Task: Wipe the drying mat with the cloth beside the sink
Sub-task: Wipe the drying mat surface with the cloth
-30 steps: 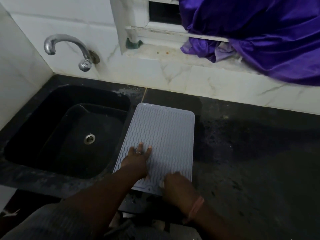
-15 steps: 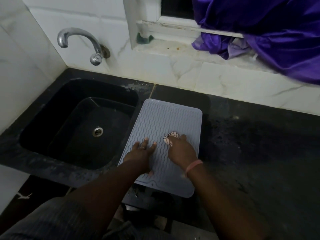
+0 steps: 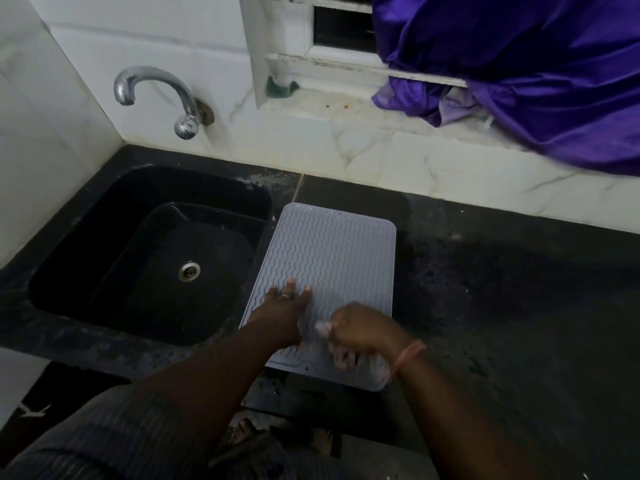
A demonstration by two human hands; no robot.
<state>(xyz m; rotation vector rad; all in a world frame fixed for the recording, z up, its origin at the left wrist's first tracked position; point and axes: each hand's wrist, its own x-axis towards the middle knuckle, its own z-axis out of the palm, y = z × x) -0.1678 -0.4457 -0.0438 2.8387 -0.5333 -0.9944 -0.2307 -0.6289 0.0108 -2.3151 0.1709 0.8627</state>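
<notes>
A pale grey drying mat (image 3: pixel 332 251) with wavy ridges lies on the black counter just right of the sink, its near edge overhanging the counter front. My left hand (image 3: pixel 282 311) rests flat on the mat's near left part, fingers spread, a ring on one finger. My right hand (image 3: pixel 363 332) is closed around a small light cloth (image 3: pixel 325 328) pressed on the mat's near right part; the cloth is blurred and mostly hidden under the hand.
A black sink (image 3: pixel 149 251) with a metal drain sits left of the mat, a chrome tap (image 3: pixel 156 98) on the wall above it. Black counter (image 3: pixel 502 289) stretches right. A purple curtain (image 3: pixel 519 64) hangs over the window sill.
My right hand with the cloth went from the mat's near edge up to its middle, then came back down toward the near right part. The left hand stays pressed on the mat.
</notes>
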